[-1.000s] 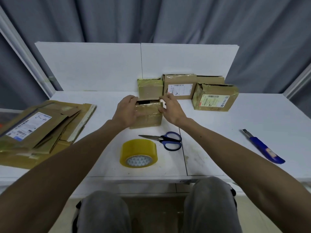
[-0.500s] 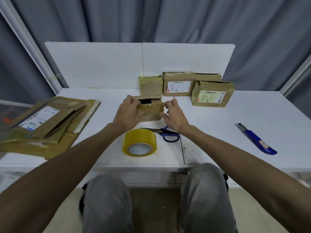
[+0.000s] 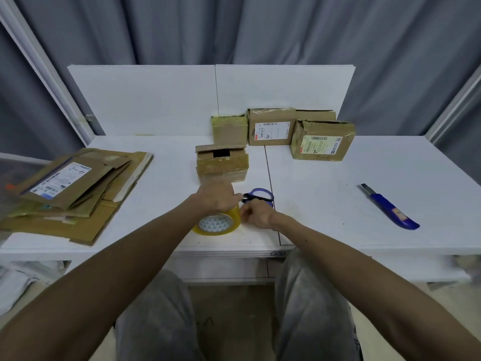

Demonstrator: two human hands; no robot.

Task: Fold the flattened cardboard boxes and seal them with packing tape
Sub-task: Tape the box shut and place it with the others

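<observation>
1. Three taped boxes (image 3: 272, 126) stand at the back of the surface (image 3: 338, 178), against the white panel. I'd call those finished.
2. A fourth, small box (image 3: 221, 165) sits mid-surface, just behind the hands. It is folded into shape with tape across its front, but a dark gap shows under the top flap, so its sealing looks not yet done.
3. The left hand (image 3: 217, 198) grips the tape roll (image 3: 217, 224) from above, near the front edge. The right hand (image 3: 256, 216) is at the roll's side with fingers curled. Whether it pinches the tape end, I cannot tell.
4. The scissors (image 3: 259, 195) lie just behind the right hand.
5. A stack of flattened cardboard (image 3: 75, 188) waits on the left, so plenty of folding remains.
</observation>
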